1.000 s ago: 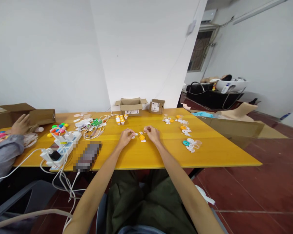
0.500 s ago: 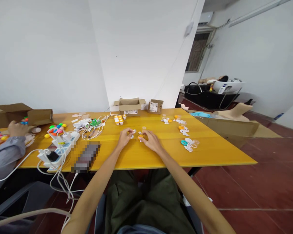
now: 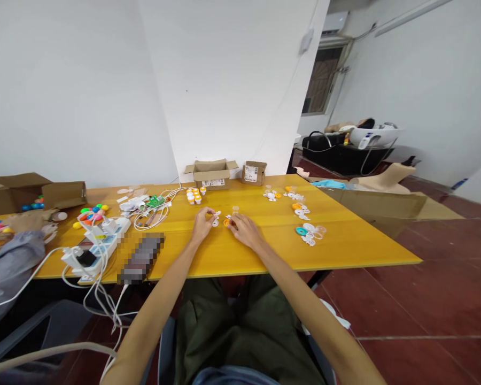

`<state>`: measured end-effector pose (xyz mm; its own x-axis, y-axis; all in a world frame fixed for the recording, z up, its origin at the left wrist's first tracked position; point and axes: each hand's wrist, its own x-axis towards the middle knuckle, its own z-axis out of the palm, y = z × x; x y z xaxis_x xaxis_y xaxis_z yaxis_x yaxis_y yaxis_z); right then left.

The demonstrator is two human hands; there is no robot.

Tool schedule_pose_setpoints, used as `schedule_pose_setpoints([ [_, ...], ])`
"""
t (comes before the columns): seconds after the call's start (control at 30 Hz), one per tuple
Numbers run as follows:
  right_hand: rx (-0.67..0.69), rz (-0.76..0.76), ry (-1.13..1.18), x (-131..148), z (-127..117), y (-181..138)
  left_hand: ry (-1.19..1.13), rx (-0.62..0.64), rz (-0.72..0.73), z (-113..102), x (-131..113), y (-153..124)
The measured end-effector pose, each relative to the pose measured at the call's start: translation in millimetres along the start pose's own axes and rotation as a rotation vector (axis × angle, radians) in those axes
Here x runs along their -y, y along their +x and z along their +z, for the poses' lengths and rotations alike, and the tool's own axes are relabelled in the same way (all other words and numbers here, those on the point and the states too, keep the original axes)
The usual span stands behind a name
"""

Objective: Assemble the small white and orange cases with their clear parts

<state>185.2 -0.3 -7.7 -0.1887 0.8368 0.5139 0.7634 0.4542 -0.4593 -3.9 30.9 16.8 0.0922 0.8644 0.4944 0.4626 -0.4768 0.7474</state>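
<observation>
Head camera: worn above the person's dark green trousers [image 3: 240, 342], which fill the bottom middle
Facing: forward and down, across the desk [image 3: 272, 258] to the white wall [image 3: 224, 80]
Nearness: forearms [image 3: 164, 299] large, close to the lens; left grip [image 3: 201, 225] and right grip [image 3: 245, 231] smaller, farther off, around mid-frame
Breadth: wide, from a co-worker's sleeve [image 3: 14, 267] at left to red floor [image 3: 425, 299] at right

Left forearm [image 3: 157, 305] and right forearm [image 3: 307, 305] bare, extended forward, converging. Left hand [image 3: 202, 226]: thumb and forefinger pinched. Right hand [image 3: 246, 231]: palm downward, fingers bent, tips angled toward left hand. Hands near each other, not touching.
</observation>
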Motion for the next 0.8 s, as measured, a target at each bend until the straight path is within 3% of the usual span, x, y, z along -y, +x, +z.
schedule_pose_setpoints([
  [0.13,-0.024,0.006,0.035,1.7,-2.5,0.8,-0.002,-0.001,0.002,0.5,-0.4,-0.5],
  [0.43,-0.226,0.145,0.054,-17.0,1.6,-1.9,0.033,0.009,0.043,1.3,1.5,-0.9],
  [0.6,-0.213,0.264,-0.025,-29.8,7.2,-3.9,0.088,0.082,0.127,3.0,-2.6,-3.0],
  [0.8,-0.232,0.210,0.044,-26.1,-1.1,-5.7,0.180,0.229,0.170,5.4,-4.3,-3.1],
])
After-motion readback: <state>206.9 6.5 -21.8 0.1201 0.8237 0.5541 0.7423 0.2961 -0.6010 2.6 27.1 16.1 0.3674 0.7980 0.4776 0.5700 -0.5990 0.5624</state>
